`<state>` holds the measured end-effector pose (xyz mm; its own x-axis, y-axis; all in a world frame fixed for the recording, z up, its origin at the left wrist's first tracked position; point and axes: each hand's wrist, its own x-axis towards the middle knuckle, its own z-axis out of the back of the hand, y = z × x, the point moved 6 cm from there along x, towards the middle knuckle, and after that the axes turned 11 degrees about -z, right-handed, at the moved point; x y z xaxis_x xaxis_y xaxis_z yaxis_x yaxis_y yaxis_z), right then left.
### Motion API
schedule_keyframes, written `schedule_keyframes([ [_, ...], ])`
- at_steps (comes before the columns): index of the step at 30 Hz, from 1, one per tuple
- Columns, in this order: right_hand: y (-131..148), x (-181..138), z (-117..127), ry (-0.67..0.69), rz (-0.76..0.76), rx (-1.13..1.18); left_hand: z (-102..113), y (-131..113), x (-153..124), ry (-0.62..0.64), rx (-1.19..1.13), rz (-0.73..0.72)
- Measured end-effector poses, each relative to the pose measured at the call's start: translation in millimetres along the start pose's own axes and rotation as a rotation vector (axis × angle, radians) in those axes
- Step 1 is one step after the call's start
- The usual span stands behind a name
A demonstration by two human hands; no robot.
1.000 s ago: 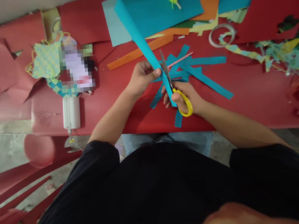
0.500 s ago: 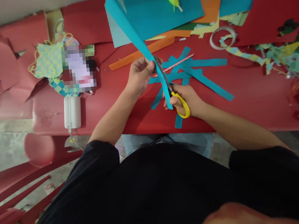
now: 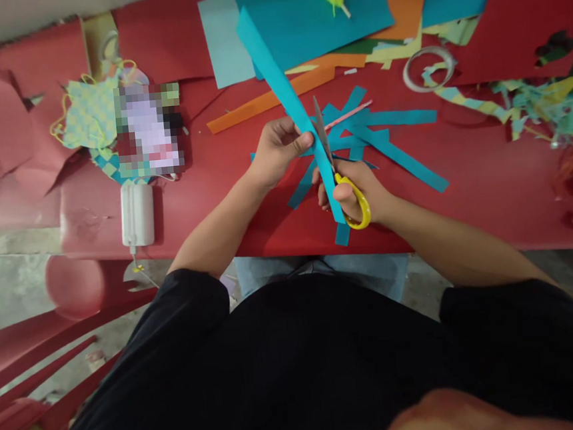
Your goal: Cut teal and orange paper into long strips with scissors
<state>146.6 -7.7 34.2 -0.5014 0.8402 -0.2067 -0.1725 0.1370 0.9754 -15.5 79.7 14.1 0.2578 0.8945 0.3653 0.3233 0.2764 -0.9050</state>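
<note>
My left hand [image 3: 281, 150] pinches a long blue paper strip [image 3: 283, 91] between thumb and fingers. The strip slants from the upper left down toward my right hand. My right hand [image 3: 359, 185] is closed around the yellow handles of a pair of scissors [image 3: 362, 218]. Their blades point away from me along the strip's right edge and look parted. Underneath, several cut blue paper strips [image 3: 402, 158] lie crossed on the red table [image 3: 246, 212]. A pink striped stick [image 3: 350, 114] rests on them.
Blue sheets [image 3: 290, 27] and an orange strip [image 3: 271, 100] lie at the back. A tape roll [image 3: 429, 68] and paper scraps [image 3: 533, 116] are on the right. To the left are a white power bank [image 3: 137, 214] with a cable and a checkered woven paper piece [image 3: 92, 118].
Both hands have shifted slightly right and toward me, carrying the strip and scissors along. The strip's far end has come down and nearer. The scissor blades now show more clearly, parted.
</note>
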Motion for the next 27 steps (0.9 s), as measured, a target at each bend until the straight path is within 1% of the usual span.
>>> schedule_keyframes([
  [3,0,0,2,-0.025,0.014,-0.044,0,-4,2,-0.003,0.022,-0.003],
  [6,1,0,4,-0.055,0.021,-0.082,2,-7,4,0.021,0.043,-0.015],
  [8,1,0,3,-0.072,0.01,-0.092,3,-6,5,0.034,0.042,0.002],
  [10,0,1,2,-0.086,-0.002,-0.079,4,-4,5,0.012,0.03,0.018],
  [12,-1,1,1,-0.087,-0.019,-0.051,7,-3,5,-0.035,0.01,0.007],
  [14,-2,1,0,-0.051,-0.024,-0.051,9,-3,5,-0.074,-0.007,-0.019],
  [17,1,-1,-3,0.063,0.031,-0.111,10,-2,5,-0.091,0.004,-0.018],
  [19,4,-2,-5,0.119,0.065,-0.104,10,-1,4,-0.072,0.015,-0.001],
  [21,4,-4,-5,0.137,0.062,-0.061,8,-2,3,-0.024,-0.003,0.018],
  [24,1,-3,-5,0.107,0.037,-0.014,3,-2,1,0.042,-0.023,0.035],
  [27,-2,-1,-4,0.052,0.014,-0.014,0,0,0,0.056,-0.012,0.066],
])
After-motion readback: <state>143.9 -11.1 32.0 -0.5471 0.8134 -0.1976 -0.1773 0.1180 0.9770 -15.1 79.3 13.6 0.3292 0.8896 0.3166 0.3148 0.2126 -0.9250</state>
